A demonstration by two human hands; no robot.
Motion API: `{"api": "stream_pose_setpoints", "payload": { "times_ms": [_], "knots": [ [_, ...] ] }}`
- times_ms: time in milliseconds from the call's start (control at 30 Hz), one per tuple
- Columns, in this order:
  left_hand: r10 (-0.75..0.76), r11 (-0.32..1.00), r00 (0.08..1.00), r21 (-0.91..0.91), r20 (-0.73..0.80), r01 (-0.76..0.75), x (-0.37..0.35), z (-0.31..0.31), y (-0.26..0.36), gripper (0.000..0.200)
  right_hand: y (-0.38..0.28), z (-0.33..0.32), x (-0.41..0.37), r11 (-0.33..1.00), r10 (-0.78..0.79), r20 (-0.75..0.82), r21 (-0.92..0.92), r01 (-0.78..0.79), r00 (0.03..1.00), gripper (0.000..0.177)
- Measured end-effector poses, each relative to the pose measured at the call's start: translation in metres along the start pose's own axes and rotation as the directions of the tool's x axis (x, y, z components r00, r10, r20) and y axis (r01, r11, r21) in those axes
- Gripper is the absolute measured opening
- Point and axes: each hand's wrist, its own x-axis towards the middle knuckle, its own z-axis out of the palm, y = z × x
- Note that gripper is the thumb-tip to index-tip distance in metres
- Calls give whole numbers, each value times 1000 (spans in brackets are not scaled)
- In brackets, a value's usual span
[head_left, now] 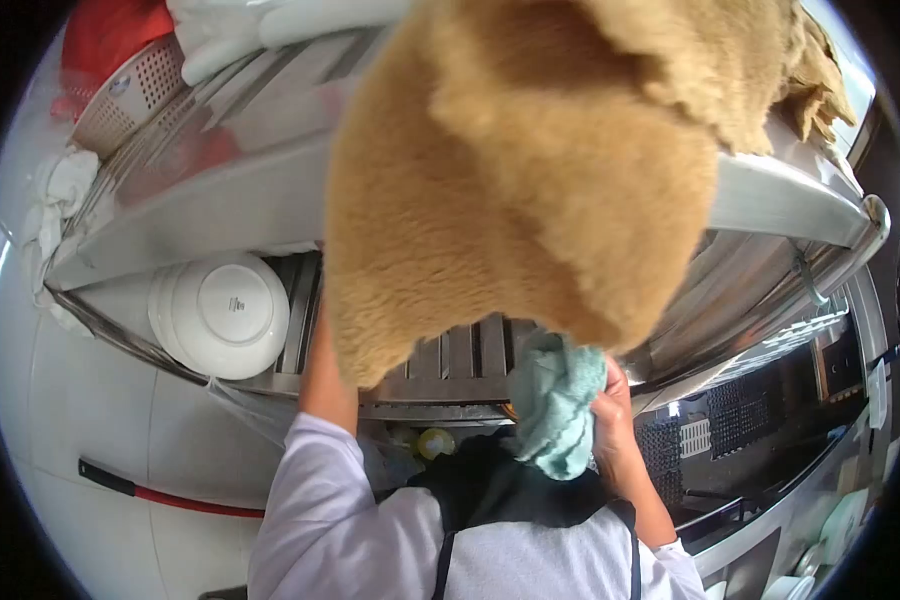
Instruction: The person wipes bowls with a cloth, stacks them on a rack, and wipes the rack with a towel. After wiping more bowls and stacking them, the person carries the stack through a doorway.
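Note:
My right hand point(615, 405) is closed around a light green cloth point(558, 405), which hangs crumpled in front of my dark apron point(510, 480). My left forearm point(327, 375) reaches up toward the lower metal shelf, and the hand itself is hidden behind a big brown fluffy cloth point(510, 200). That cloth drapes over the front edge of the upper steel shelf point(220, 205) and covers much of the view. To the left of my forearm, white plates or bowls point(232, 312) stand on edge on the slatted lower shelf point(460, 360).
A white perforated basket point(130, 95) with red fabric point(110, 40) is at upper left, near white plastic bags point(280, 25). A red-and-black handle point(170, 497) lies on the tiled floor. At right are a dark rack area point(740, 415) and stacked white dishes point(790, 587).

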Motion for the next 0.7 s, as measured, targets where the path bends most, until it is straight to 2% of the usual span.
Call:
{"api": "stream_pose_setpoints", "payload": {
  "times_ms": [67, 100, 167, 200, 233, 267, 333, 367, 433, 467, 533, 567, 633, 700],
  "knots": [
    [-172, 954, 985, -247, 11, 170, -20, -6, 28, 32, -12, 26, 17, 983, -128, 7, -135, 127, 992, 49],
    [-263, 880, 963, -395, 56, 263, -29, -8, 44, 32, -18, 42, 29, 955, -194, -5, -231, 188, 981, 49],
    [-414, 596, 881, -664, 227, 451, -42, -5, 71, 32, -17, 74, 62, 902, -301, 46, -309, 300, 953, 49],
    [-455, 424, 832, -744, 319, 517, -48, -2, 82, 31, -16, 92, 72, 752, -384, 238, -481, 452, 892, 45],
    [-473, 289, 794, -784, 381, 549, -60, -1, 93, 31, -15, 111, 82, 524, -453, 427, -583, 621, 783, 42],
    [-488, 189, 763, -803, 423, 566, -76, -4, 106, 31, -14, 129, 92, 286, -496, 586, -587, 757, 641, 39],
    [-520, 59, 715, -815, 468, 576, -99, -14, 128, 31, -21, 152, 101, 70, -424, 718, -582, 810, 552, 39],
    [-555, 63, 707, -826, 437, 560, -104, -18, 137, 31, -24, 156, 112, 171, -402, 667, -619, 767, 628, 41],
    [-626, 152, 720, -858, 300, 490, -112, -28, 156, 30, -29, 164, 139, 360, -321, 575, -661, 658, 753, 45],
    [-647, 244, 736, -861, 198, 446, -116, -32, 162, 30, -24, 165, 145, 459, -252, 528, -673, 580, 811, 48],
    [-546, 543, 838, -764, -5, 349, -119, -35, 161, 39, 6, 154, 155, 618, -201, 433, -640, 456, 879, 51],
    [-461, 670, 882, -689, -93, 277, -116, -36, 160, 43, 30, 130, 172, 677, -230, 382, -598, 430, 895, 50],
    [-438, 686, 899, -654, -21, 319, -116, -47, 159, 49, 45, 125, 171, 622, -364, 350, -598, 505, 863, 50],
    [-435, 697, 900, -621, 32, 359, -119, -49, 148, 56, 49, 137, 117, 395, -502, 444, -645, 654, 742, 48]
  ]
}}
